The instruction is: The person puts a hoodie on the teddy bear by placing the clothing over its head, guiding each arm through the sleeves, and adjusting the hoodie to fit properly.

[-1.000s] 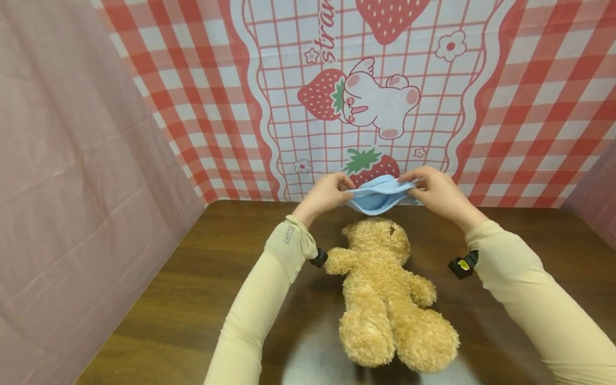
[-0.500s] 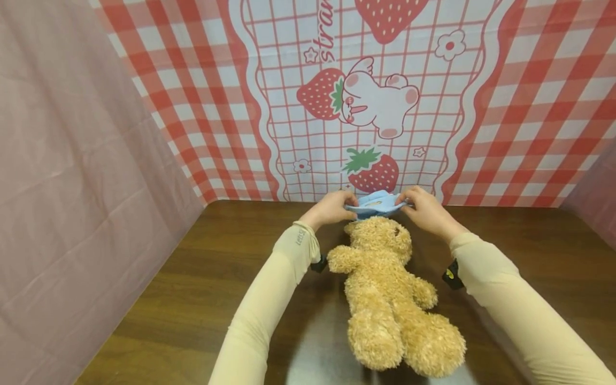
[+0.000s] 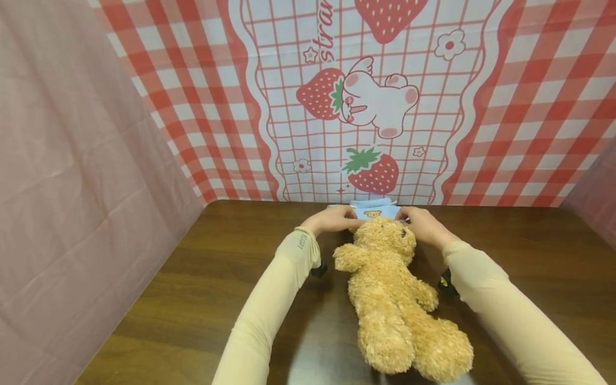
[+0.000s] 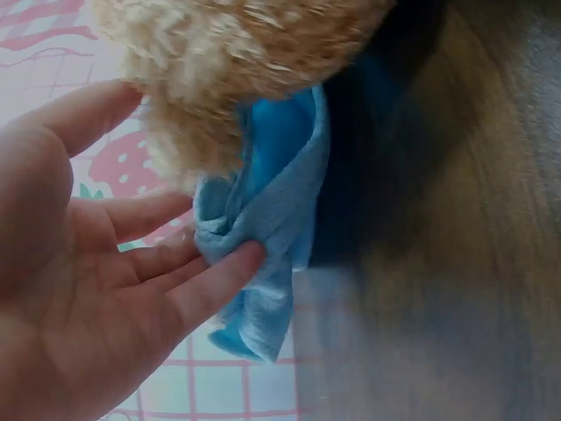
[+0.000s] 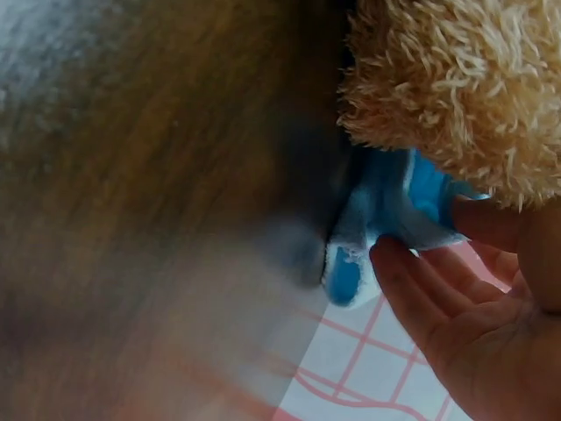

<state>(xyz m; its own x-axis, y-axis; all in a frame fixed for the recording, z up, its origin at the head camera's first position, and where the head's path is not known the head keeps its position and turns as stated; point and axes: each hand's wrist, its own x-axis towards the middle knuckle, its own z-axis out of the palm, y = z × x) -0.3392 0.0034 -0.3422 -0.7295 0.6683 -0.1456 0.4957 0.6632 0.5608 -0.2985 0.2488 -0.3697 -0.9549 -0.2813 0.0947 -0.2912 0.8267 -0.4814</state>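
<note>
A golden-brown teddy bear (image 3: 385, 283) lies on its back on the table, its head away from me. At the top of its head is a small light-blue doll shirt (image 3: 370, 203) with a bear-face patch. My left hand (image 3: 333, 219) holds the shirt's left edge; in the left wrist view its fingers lie on the blue cloth (image 4: 285, 202) and the thumb touches the bear's fur (image 4: 219, 53). At the other edge, my right hand (image 3: 424, 226) pinches the shirt, with the thumb at its opening in the right wrist view. The bear's head hides part of the shirt.
Brown wooden table (image 3: 231, 278) lies under everything. Close behind the shirt rises a red-and-white checked cloth (image 3: 221, 107) with strawberry prints. A pinkish curtain (image 3: 86, 187) hangs at the left.
Both hands have come down and nearer with the shirt, from above and behind the bear's head to right against it. The bear has shifted slightly toward me and to the right.
</note>
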